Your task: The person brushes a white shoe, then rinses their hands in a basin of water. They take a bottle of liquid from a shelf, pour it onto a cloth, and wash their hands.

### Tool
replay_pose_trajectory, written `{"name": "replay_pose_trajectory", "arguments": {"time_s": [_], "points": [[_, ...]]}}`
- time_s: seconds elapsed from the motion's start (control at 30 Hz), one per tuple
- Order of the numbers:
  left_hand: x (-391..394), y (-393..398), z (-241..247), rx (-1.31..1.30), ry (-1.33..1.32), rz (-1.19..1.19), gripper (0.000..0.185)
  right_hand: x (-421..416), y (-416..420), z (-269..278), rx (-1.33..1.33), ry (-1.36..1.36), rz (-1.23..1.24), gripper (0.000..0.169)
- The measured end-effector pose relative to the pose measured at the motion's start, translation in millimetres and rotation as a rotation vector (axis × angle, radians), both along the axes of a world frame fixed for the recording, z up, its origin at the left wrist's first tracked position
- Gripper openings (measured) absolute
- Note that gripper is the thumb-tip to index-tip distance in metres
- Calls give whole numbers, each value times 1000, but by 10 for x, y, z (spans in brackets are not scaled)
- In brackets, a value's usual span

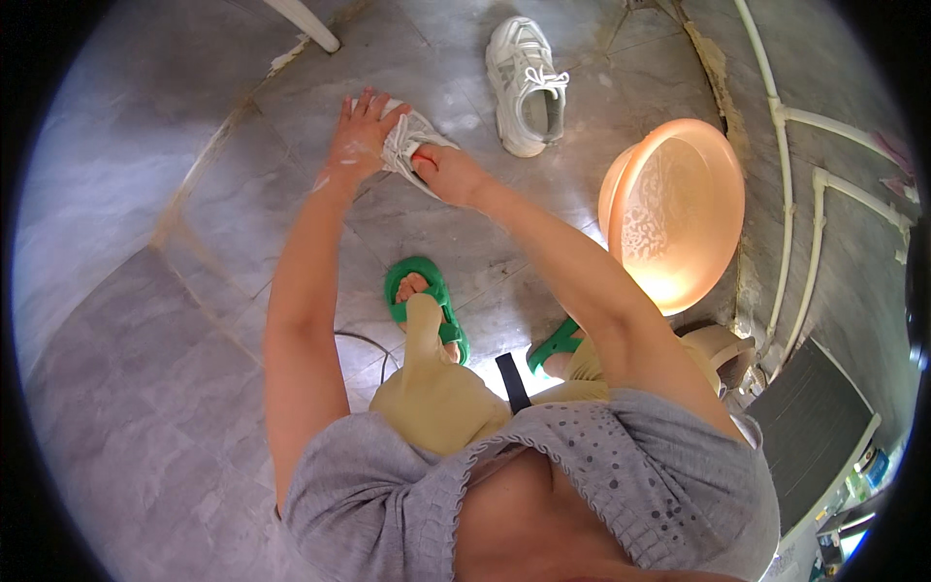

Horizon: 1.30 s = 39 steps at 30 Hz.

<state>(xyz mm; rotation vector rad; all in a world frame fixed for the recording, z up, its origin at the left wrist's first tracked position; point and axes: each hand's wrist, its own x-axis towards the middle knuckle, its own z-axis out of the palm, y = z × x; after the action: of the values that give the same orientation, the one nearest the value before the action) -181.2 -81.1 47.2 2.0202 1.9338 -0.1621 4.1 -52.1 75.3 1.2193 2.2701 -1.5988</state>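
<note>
A white lace-up sneaker (418,138) is held low over the tiled floor, its toe towards the upper left. My left hand (367,134) lies over the toe end with the fingers spread, and whitish suds cling to its back and wrist. At the shoe's opening, my right hand (447,171) grips the side, thumb at the collar; something small and red shows by the thumb. The matching white sneaker (527,87) stands upright on the floor to the right, its laces tied in a bow.
An orange plastic basin (676,214) leans tilted at the right, wet or sudsy inside. White pipes (782,182) run along the right wall. A white pole (305,25) meets the floor at upper left. Green sandals (429,291) are on the person's feet. A dark cable (371,340) lies nearby.
</note>
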Motion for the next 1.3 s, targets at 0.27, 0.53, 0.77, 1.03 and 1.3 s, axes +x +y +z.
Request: {"name": "replay_pose_trajectory", "arguments": {"time_s": [0.27, 0.53, 0.77, 1.03, 1.3], "points": [[-273, -431, -21, -19, 41, 47, 75, 416, -6, 849, -28, -303, 346, 35], [-283, -322, -199, 46, -25, 38, 71, 349, -575, 123, 81, 19, -52, 32], [-96, -118, 24, -5, -11, 45, 72, 106, -179, 270, 16, 87, -10, 40], [-254, -387, -30, -30, 10, 61, 68, 570, -329, 893, 21, -263, 218, 36], [-159, -244, -168, 68, 35, 17, 67, 259, -477, 529, 120, -38, 55, 41]]}}
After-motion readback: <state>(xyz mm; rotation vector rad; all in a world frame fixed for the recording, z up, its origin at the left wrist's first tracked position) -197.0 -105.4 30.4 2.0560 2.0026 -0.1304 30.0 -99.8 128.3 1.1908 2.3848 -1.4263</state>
